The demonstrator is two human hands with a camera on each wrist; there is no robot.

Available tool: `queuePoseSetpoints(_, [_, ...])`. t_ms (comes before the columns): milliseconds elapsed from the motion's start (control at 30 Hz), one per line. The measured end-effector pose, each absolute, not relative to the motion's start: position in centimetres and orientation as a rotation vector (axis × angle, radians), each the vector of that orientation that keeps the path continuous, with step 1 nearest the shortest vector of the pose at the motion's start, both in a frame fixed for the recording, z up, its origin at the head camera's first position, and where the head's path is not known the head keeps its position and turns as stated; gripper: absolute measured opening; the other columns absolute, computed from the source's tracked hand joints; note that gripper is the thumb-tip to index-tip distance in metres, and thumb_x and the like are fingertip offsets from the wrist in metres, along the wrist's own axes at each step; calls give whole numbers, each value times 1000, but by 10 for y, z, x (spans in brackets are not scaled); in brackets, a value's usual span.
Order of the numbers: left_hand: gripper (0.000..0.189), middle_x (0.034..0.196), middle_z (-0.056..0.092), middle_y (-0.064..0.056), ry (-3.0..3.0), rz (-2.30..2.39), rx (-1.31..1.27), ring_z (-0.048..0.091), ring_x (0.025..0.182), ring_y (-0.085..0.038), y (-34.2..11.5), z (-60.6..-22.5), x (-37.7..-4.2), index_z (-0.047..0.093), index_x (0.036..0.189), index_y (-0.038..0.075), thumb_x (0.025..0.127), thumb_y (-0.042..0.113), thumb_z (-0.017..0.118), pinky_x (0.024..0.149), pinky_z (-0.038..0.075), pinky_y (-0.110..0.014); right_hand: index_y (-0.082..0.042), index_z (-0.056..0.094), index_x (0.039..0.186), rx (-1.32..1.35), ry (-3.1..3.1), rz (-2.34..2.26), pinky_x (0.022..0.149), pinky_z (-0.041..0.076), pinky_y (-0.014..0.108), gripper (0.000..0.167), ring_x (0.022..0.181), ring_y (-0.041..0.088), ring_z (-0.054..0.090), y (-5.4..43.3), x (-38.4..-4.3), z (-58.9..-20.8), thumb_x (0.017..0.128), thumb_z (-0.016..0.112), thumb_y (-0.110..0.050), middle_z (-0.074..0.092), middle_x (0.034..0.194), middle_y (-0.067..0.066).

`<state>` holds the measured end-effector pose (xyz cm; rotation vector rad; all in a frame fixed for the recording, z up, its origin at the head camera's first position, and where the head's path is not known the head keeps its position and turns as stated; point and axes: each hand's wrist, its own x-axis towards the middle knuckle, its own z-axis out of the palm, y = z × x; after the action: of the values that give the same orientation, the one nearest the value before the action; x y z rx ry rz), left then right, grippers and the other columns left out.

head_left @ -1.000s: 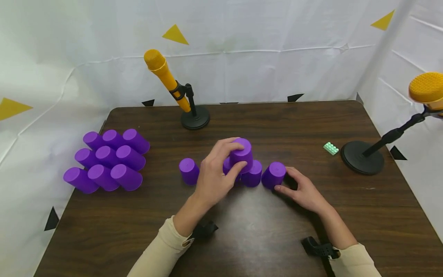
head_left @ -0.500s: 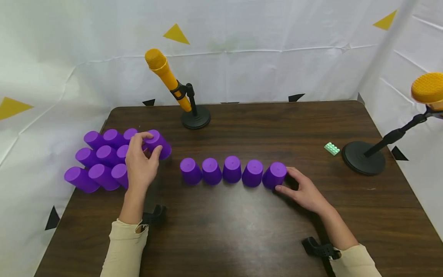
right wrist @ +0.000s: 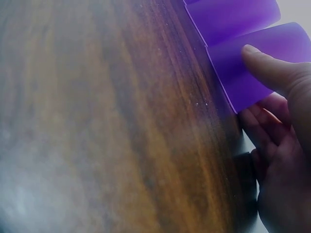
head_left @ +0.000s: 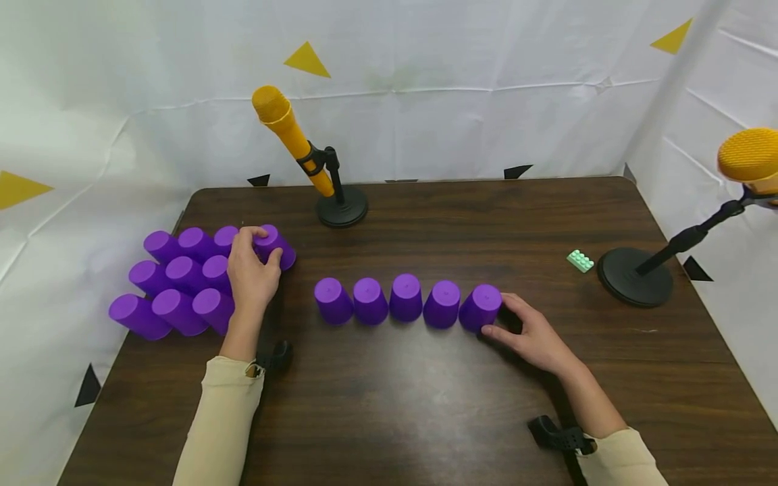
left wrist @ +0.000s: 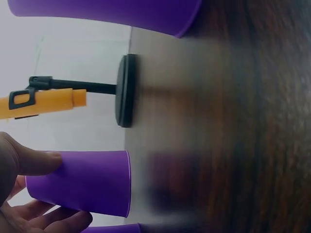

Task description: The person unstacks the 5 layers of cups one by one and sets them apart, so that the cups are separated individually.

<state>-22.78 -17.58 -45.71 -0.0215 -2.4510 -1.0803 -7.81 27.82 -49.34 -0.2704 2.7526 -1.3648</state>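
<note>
At the left of the table my left hand (head_left: 252,270) pinches a purple cup (head_left: 279,251), upside down, between thumb and fingers at its upper part. In the left wrist view that cup (left wrist: 92,182) has its rim close over the wood, thumb on one side and fingers on the other. Beside it stand several more upturned purple cups (head_left: 176,310) in rows, partly hidden by the hand. A line of several upturned cups (head_left: 371,302) crosses the middle. My right hand (head_left: 529,337) holds the rightmost cup (head_left: 480,307) of that line, thumb in front, fingers at its far side.
A yellow microphone (head_left: 294,138) on a black stand is at the back of the table (head_left: 425,418). To the right, a second yellow microphone (head_left: 750,155) leans out from its stand, near a mint-green toy brick (head_left: 580,260). A white sheet (head_left: 425,128) hangs behind.
My left hand has carried its cup leftward from above the middle line to beside the left group, then shifted it slightly. My right hand has stayed at its cup.
</note>
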Motion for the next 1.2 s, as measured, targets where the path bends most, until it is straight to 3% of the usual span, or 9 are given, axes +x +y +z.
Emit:
queuePoseSetpoints(233, [33,111,59,-16,-2483,-1069,18,54,105,-35,-177,-463,-234,56,111,5,83,4,75,92,40,-50,-7,51,140,-261,2746,-1366,108,30,60,62,131,33,44,278,-78,-494,89,74,-31,54,135,12])
queuePoseSetpoints(567, [38,110,58,-17,-2483,-1034,3,54,101,-33,-179,-465,-232,56,118,5,85,8,74,88,42,-49,-8,50,141,-255,2743,-1362,108,30,60,63,132,32,44,279,-78,-494,89,74,-33,54,136,12])
queuePoseSetpoints(800, [35,118,60,-15,-2326,-896,-167,57,108,-33,-175,-443,-200,60,119,3,86,9,72,83,48,-50,-7,51,140,-266,2749,-1363,107,30,59,62,131,32,44,279,-77,-493,89,74,-32,55,134,12])
queuePoseSetpoints(900, [33,116,62,-12,-2295,-994,-266,59,109,-28,-167,-441,-181,62,117,4,86,10,73,83,52,-47,-6,51,140,-263,2752,-1363,107,30,60,62,130,32,44,279,-77,-493,88,75,-31,55,134,12])
queuePoseSetpoints(1200, [52,133,53,-1,-2595,-1306,-640,52,121,-19,-145,-462,-144,56,127,18,82,20,81,85,54,-50,-6,52,138,-279,2758,-1368,108,30,59,60,130,32,45,278,-78,-494,88,75,-29,55,133,12])
